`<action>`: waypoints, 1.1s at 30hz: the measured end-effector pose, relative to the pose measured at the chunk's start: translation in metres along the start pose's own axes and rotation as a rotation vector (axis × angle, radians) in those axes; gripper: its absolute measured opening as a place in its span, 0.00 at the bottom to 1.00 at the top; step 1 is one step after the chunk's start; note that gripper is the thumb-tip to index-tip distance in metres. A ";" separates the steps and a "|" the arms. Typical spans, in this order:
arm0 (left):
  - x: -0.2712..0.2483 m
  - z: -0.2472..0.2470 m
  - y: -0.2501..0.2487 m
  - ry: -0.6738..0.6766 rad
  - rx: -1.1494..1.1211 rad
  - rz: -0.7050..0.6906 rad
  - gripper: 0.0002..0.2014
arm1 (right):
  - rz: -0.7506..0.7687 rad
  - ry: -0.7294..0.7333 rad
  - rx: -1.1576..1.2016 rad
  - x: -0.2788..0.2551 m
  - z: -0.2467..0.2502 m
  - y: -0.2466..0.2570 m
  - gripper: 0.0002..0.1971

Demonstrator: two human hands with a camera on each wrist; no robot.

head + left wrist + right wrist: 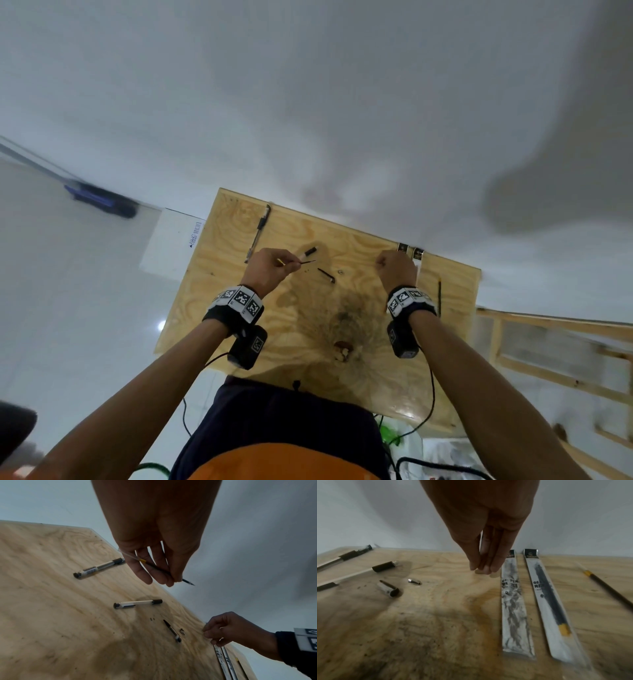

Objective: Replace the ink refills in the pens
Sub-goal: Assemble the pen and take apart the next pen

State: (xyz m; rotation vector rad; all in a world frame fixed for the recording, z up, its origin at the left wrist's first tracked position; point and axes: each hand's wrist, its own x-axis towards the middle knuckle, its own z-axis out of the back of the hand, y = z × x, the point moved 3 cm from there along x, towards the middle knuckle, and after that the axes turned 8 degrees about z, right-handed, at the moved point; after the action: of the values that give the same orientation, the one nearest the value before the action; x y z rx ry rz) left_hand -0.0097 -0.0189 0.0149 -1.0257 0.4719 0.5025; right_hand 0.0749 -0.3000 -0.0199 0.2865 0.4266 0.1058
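Note:
My left hand pinches a thin ink refill with a yellow band, held above the plywood table with its tip pointing right. Below it lie an empty pen barrel, a pen cap and a small metal nose cone. A whole pen lies at the far left. My right hand hovers with straight, bunched fingertips beside two refill packets; nothing shows between them. The left packet looks empty. The right packet holds a dark refill.
A loose refill lies near the table's right edge. A white sheet sits beside the table's left side. A wooden frame stands on the right. Cables hang by the near edge.

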 end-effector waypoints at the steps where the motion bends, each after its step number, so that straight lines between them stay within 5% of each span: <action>1: -0.001 -0.001 0.001 -0.004 -0.005 0.006 0.02 | 0.005 -0.011 0.005 0.001 0.000 0.001 0.08; 20: -0.009 -0.013 -0.008 -0.007 -0.071 -0.018 0.02 | -0.035 -0.043 0.125 -0.012 0.001 -0.005 0.06; 33: 0.001 -0.040 -0.036 0.090 -0.165 -0.099 0.02 | 0.044 0.029 0.733 -0.044 0.023 0.043 0.12</action>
State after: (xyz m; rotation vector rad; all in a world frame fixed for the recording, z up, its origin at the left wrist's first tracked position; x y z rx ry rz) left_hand 0.0077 -0.0695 0.0211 -1.2277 0.4627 0.4130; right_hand 0.0424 -0.2717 0.0300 1.0169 0.4767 -0.0082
